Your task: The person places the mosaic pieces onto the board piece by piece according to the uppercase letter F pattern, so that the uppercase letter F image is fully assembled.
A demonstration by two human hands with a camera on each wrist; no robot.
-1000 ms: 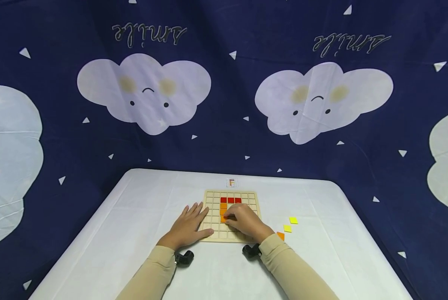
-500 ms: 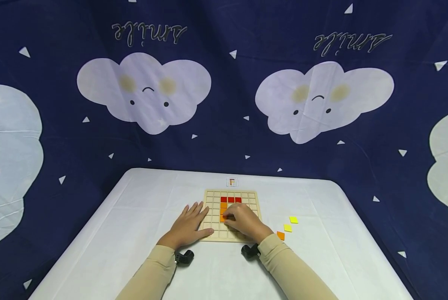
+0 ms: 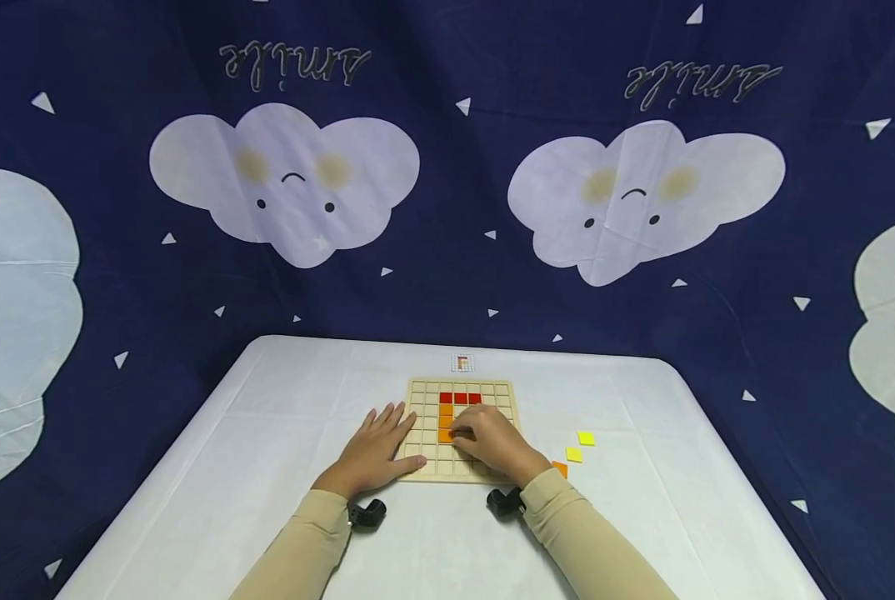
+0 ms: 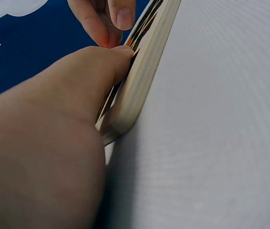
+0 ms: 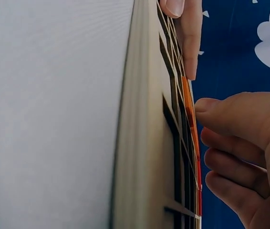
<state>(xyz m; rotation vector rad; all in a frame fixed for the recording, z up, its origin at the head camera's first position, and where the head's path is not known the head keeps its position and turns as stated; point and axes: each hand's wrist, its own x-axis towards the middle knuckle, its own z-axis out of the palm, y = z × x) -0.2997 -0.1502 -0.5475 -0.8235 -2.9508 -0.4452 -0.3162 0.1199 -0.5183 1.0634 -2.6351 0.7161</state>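
A wooden grid board [image 3: 455, 471] lies on the white table. Set in it are a row of red tiles [image 3: 460, 398] and, below the row's left end, a column of orange tiles [image 3: 445, 410]. My left hand [image 3: 372, 454] rests flat, fingers spread, on the board's left edge. Over the board, my right hand [image 3: 492, 442] has its thumb and fingertips at the lowest orange tile. From the right wrist, the thumb [image 5: 221, 112] is at the orange tiles [image 5: 187, 98], the other fingers are bent, and no tile shows between them.
Two yellow tiles [image 3: 586, 438] and a loose orange tile [image 3: 560, 469] lie right of the board, the orange one partly behind the right wrist. Behind the board is a small pattern card [image 3: 462, 363]. A dark blue cloud-print cloth [image 3: 447, 283] hangs beyond the table.
My right hand has shifted very slightly at the lowest orange tile. The left hand and the tiles on the board stay in place.
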